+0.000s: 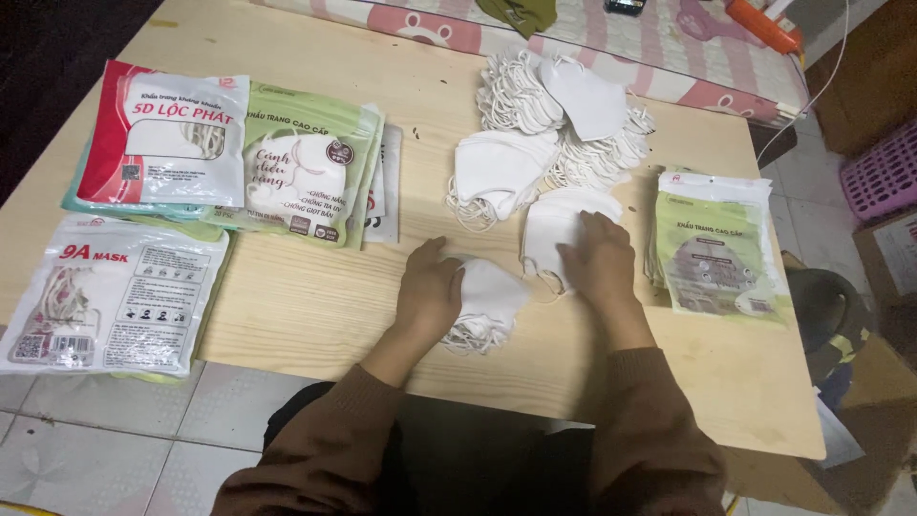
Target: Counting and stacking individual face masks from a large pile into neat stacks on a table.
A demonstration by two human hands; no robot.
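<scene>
The left hand (430, 291) lies flat, fingers spread, on a small stack of white fabric masks (487, 301). The right hand (597, 263) presses open-fingered on another white mask pile (549, 225). Neither grips anything on the pale wooden surface (315, 306).

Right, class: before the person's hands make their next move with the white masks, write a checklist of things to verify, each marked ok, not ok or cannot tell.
1. Left hand rests on a small stack of masks: ok.
2. Right hand lies flat on a second mask stack: ok.
3. The two stacks sit apart: ok.
4. Number of masks in each stack: cannot tell.
5. Green packets lie beside the right hand: ok.
6. Loose mask pile lies tidy: not ok, ear loops tangled.
</scene>
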